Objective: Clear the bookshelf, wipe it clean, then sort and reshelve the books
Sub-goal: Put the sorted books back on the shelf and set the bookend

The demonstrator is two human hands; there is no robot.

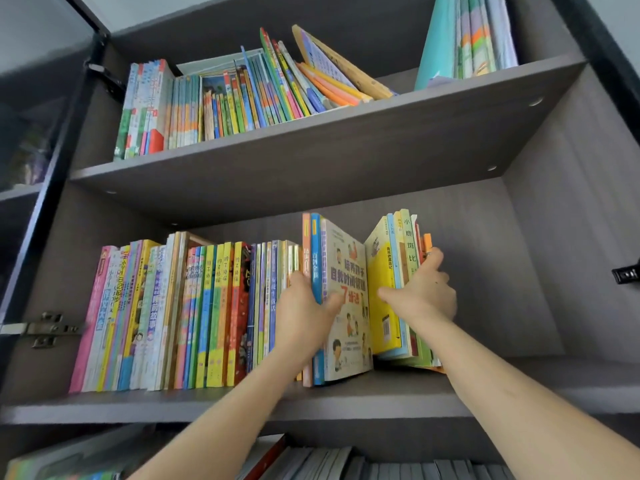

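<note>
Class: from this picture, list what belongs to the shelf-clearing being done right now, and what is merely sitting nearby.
In the job: left hand gripping the white-covered book group; right hand gripping the yellow-covered bundle; middle shelf.
Sitting by: door hinge; leaning upper-shelf books; teal folders.

Under my left hand (301,306) and right hand (422,292), the shelf board (381,393) looks like grey wood-grain laminate, matt and faintly streaked. The books (346,271) between them have glossy paper covers that catch the light. Far left of my left hand I see a hinge (48,329) of dull metal and a door (34,98) of dark, smooth glass.
</note>
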